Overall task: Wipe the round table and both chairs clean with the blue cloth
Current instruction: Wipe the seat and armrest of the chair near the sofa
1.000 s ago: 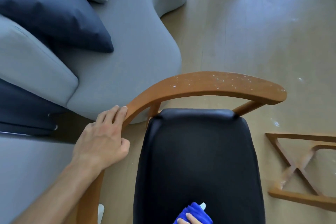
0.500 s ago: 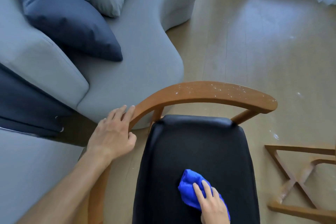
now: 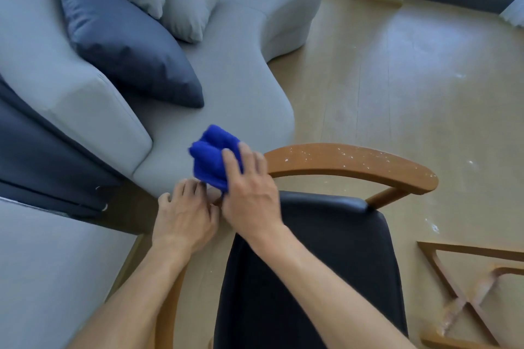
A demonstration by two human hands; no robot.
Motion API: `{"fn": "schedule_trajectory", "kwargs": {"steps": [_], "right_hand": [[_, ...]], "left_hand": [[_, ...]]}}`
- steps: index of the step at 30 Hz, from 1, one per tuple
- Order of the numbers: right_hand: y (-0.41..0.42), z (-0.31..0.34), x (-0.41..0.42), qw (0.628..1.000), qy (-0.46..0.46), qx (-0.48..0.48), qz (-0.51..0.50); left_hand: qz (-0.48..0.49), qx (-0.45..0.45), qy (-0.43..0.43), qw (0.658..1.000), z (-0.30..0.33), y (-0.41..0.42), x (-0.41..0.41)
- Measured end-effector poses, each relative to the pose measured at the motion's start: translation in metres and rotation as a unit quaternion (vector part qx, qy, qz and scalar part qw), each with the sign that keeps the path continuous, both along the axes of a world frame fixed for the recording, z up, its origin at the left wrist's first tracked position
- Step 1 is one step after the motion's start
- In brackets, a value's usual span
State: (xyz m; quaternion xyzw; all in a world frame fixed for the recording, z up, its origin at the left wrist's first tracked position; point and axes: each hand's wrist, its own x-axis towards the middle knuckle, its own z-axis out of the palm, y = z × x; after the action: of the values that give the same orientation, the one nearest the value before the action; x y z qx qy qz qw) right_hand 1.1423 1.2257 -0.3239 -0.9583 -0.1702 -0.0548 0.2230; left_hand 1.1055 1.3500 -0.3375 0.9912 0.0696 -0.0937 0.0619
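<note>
A wooden chair with a curved backrest rail (image 3: pixel 348 161) and a black seat (image 3: pixel 320 266) stands in front of me. White specks dot the top of the rail. My right hand (image 3: pixel 249 195) holds the bunched blue cloth (image 3: pixel 214 157) against the left part of the rail, fingers spread over it. My left hand (image 3: pixel 184 217) grips the rail just below and left of the cloth. The round table is out of view.
A grey sofa (image 3: pixel 226 85) with a dark blue cushion (image 3: pixel 122 39) and grey cushions sits close behind the chair on the left. A wooden cross-shaped frame (image 3: pixel 470 295) lies on the floor at the right. White specks dot the wooden floor (image 3: pixel 425 71).
My right hand lifted the blue cloth off the black seat and brought it up to the left part of the backrest rail. My left hand stayed on the rail.
</note>
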Motion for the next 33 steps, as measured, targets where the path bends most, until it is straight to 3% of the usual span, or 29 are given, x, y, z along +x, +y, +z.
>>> {"fn": "schedule_trajectory", "kwargs": {"steps": [5,9,15,20,24,27,31,33], "right_hand": [[0.011,-0.031,0.03,0.991,0.012,-0.074,0.111],[-0.002,-0.046,0.042,0.98,0.011,-0.031,0.197],[-0.011,-0.057,0.042,0.98,-0.057,-0.002,0.19],[-0.092,-0.06,0.068,0.989,-0.096,-0.075,0.078],[-0.219,-0.062,0.067,0.978,-0.127,-0.122,-0.115],[-0.292,-0.056,0.053,0.953,-0.084,-0.126,-0.261],[-0.282,-0.053,0.059,0.898,-0.062,-0.032,-0.434],[-0.238,-0.057,0.067,0.906,-0.092,-0.058,-0.408]], "left_hand": [[0.011,-0.024,-0.005,1.0,-0.004,0.001,0.003],[-0.011,-0.039,-0.011,0.999,-0.003,0.001,0.003],[0.007,-0.022,0.008,1.0,-0.003,-0.001,0.004],[0.017,-0.014,0.036,0.999,0.0,-0.003,0.007],[0.015,-0.014,0.051,0.999,0.003,-0.005,0.007],[0.01,-0.011,0.066,0.998,0.002,-0.004,0.007],[0.015,-0.014,0.061,0.998,-0.005,-0.003,0.007],[0.025,-0.021,0.051,0.998,-0.011,0.0,0.006]]}}
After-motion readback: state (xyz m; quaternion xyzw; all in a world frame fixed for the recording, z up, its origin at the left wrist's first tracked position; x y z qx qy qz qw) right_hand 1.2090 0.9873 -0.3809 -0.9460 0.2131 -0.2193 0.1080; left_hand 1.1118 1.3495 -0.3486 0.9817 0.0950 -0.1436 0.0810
